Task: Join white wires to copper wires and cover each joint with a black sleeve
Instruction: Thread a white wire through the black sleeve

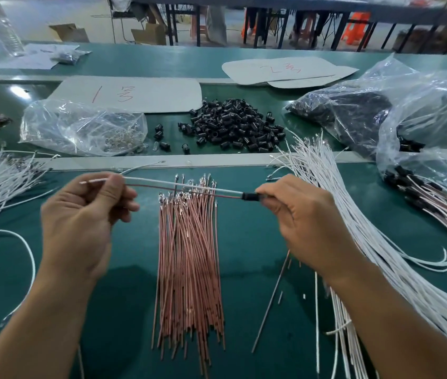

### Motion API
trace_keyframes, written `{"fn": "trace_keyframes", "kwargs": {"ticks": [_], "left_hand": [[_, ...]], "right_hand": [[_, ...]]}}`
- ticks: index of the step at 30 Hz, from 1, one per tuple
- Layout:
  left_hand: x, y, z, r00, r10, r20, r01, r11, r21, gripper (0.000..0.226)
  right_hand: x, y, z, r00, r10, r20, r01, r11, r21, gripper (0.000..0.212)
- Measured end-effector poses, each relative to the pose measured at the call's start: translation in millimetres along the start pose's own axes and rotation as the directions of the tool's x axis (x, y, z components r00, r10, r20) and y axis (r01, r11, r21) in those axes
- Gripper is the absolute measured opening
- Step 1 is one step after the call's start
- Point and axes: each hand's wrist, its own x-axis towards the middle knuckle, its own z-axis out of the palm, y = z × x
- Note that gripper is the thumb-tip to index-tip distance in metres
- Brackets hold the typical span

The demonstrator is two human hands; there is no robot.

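A worker's left hand (85,222) pinches the free ends of a thin white wire (184,185) and a copper wire (148,186), drawn taut above a green table (247,242). At the other end the right hand (301,214) grips a short black sleeve (249,196), a smooth tube seated over both wires at its fingertips. Beneath lies a straight copper bundle (189,255). Glossy loose sleeves (236,124) are heaped beyond, and limp white strands (353,214) fan out at right.
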Motion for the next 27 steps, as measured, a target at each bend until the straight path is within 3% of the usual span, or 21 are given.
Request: {"fn": "trace_keyframes", "kwargs": {"ticks": [2,5,7,9,10,11,12,13,14,16,18,21,25,27], "left_hand": [[6.3,1.3,-8.8,0.999,-0.003,-0.032,0.002,1.0,-0.026,0.006],[10.2,-0.4,-15.9,1.0,-0.015,-0.014,0.015,1.0,0.0,0.007],[16.0,-6.5,-22.7,0.997,-0.051,-0.057,0.056,0.994,0.089,0.012],[20.1,-15.6,-31.0,0.986,-0.108,-0.129,0.142,0.943,0.302,0.006],[21.7,-19.1,-34.0,0.977,-0.11,-0.182,0.19,0.836,0.515,0.011],[20.1,-20.4,-33.4,0.977,-0.044,-0.207,0.187,0.638,0.747,0.034],[15.1,-21.1,-29.0,0.989,0.082,-0.126,0.077,0.443,0.893,0.054],[7.5,-20.0,-19.8,0.982,0.183,0.044,-0.102,0.323,0.941,0.063],[-2.5,-18.0,-7.7,0.953,0.187,0.237,-0.285,0.301,0.91,0.065],[-22.3,-19.0,15.5,0.858,0.068,0.509,-0.495,0.367,0.787,0.062],[-36.7,-22.9,35.1,0.795,-0.028,0.606,-0.537,0.432,0.725,0.051],[-41.6,-26.7,42.1,0.763,0.057,0.644,-0.583,0.494,0.646,0.019],[-41.9,-25.2,41.6,0.729,0.071,0.681,-0.595,0.559,0.578,0.016],[-40.5,-24.2,41.3,0.746,0.107,0.657,-0.589,0.566,0.577,0.012]], "right_hand": [[1.3,5.1,-3.6,0.998,-0.005,-0.063,0.005,1.0,-0.003,0.008],[0.0,5.2,-0.5,0.999,0.01,-0.033,-0.01,1.0,0.016,0.008],[-1.0,8.2,2.4,0.998,0.054,0.015,-0.054,0.998,0.021,0.008],[-2.4,11.1,5.4,0.992,0.106,0.068,-0.109,0.994,0.031,0.008],[-3.3,10.5,8.0,0.988,0.121,0.091,-0.125,0.991,0.038,0.008],[-4.3,8.9,11.1,0.986,0.126,0.112,-0.131,0.991,0.039,0.007],[-5.6,6.8,14.2,0.983,0.125,0.136,-0.131,0.991,0.037,0.007],[-6.7,3.8,17.0,0.98,0.121,0.161,-0.129,0.991,0.04,0.006],[-7.3,0.3,19.1,0.977,0.112,0.182,-0.124,0.991,0.053,0.006],[-7.7,-4.9,20.6,0.976,0.085,0.201,-0.106,0.99,0.096,0.007],[-8.6,-6.9,19.3,0.979,0.048,0.197,-0.074,0.989,0.125,0.007],[-9.7,-16.3,21.8,0.984,-0.014,0.178,-0.016,0.986,0.169,0.008],[-9.7,-31.4,26.5,0.97,-0.118,0.212,0.072,0.975,0.21,0.013],[-7.7,-25.6,19.4,0.957,-0.077,0.28,0.027,0.984,0.178,0.026]]}}
